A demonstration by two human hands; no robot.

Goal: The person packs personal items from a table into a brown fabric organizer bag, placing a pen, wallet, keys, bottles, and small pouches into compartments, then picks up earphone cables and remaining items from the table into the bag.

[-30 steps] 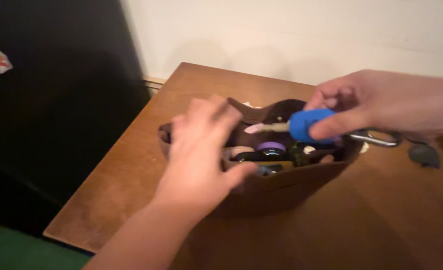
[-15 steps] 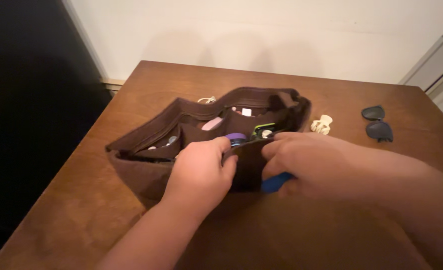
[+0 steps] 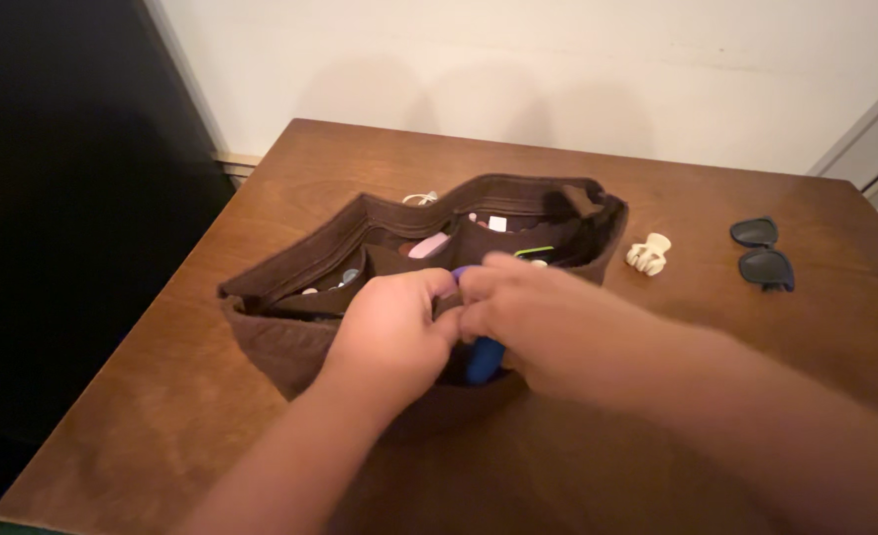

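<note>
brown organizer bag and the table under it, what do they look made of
Brown organizer bag: looks like soft felt or suede-like fabric, matte, with limp walls that sag and curve. Table: looks like wood or wood veneer, with visible grain and a low satin sheen; which of the two cannot be told.

A brown wooden worktop set against a pale wall carries a brown felt organiser bag at its middle. To the right of the bag lies a cream hair claw, and further right dark sunglasses, well apart from the bag.
</note>
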